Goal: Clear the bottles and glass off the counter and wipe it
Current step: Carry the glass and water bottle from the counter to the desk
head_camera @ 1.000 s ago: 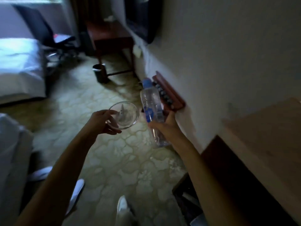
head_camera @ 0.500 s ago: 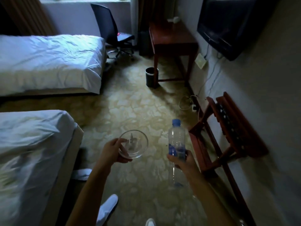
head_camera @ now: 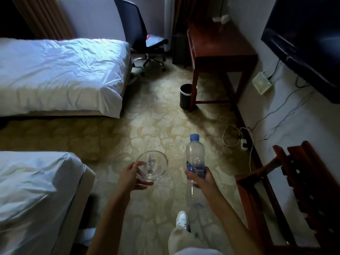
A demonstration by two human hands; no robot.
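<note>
Clear bottle (head_camera: 195,159): base hidden behind right hand (head_camera: 203,181).

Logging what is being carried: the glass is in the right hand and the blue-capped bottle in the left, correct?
No, the hands are swapped. The head view shows the glass in the left hand and the blue-capped bottle in the right hand.

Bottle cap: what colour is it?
Blue; the cap tops the clear bottle, seen in the head view.
</note>
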